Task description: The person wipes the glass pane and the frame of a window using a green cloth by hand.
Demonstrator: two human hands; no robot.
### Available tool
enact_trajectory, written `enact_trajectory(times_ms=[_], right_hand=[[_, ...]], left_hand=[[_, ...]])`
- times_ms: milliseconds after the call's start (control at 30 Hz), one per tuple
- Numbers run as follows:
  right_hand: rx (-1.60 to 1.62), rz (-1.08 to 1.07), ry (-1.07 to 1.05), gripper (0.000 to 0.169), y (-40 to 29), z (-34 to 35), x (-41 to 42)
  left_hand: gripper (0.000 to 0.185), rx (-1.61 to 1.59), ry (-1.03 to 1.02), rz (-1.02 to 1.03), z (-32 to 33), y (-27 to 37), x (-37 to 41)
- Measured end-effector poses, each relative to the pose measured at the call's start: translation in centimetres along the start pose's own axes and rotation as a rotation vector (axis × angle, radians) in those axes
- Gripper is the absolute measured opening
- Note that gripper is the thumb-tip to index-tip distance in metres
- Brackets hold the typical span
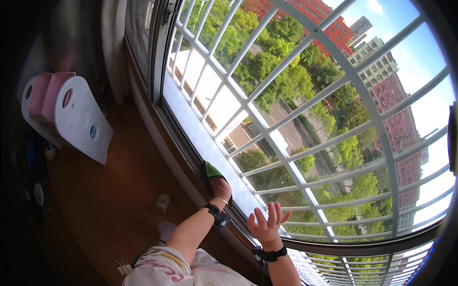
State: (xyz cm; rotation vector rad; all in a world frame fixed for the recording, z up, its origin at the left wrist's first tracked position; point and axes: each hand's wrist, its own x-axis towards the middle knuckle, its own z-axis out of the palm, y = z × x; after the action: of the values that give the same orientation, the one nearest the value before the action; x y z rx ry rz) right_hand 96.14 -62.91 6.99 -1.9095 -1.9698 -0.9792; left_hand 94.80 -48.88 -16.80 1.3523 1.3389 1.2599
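My left hand (220,189) is down on the window's bottom track, pressing a green and dark cloth (213,170). The cloth covers most of its fingers. A white bangle (221,199) and a black wrist strap (213,211) circle that wrist. Raised beside the window opening, my right hand (266,227) is empty, with its fingers spread. It has a black strap (273,254) around the wrist too. The dark window track (186,143) runs diagonally past both hands, next to a pale outer sill (193,130).
White security bars (264,134) stand beyond the sill, with trees and buildings outside. A sliding window frame (157,53) is at the upper left. A white plastic stand (84,118) with pink bins (57,93) stands on the brown floor (96,200). A curtain (112,50) hangs nearby.
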Motion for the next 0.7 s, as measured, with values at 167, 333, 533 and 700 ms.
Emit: enact_trajectory(times_ms=[167, 333, 533, 700], right_hand=[[-0.012, -0.107, 0.07, 0.023, -1.7, 2.1, 6.6], [-0.353, 0.083, 0.019, 0.029, -2.7, 4.1, 7.6], [-0.509, 0.011, 0.103, 0.034, -2.3, 6.2, 8.1], [-0.508, 0.028, 0.113, 0.032, -2.4, 6.2, 8.2]], left_hand=[[0.037, -0.023, 0.002, -0.245, 2.8, -11.7, 8.1], [0.04, -0.27, 0.034, -0.266, -3.1, -1.8, 17.2], [0.056, -0.222, 0.081, -0.044, -8.0, 7.2, 21.6], [0.068, -0.112, -0.104, 0.349, -8.9, 13.6, 14.1]])
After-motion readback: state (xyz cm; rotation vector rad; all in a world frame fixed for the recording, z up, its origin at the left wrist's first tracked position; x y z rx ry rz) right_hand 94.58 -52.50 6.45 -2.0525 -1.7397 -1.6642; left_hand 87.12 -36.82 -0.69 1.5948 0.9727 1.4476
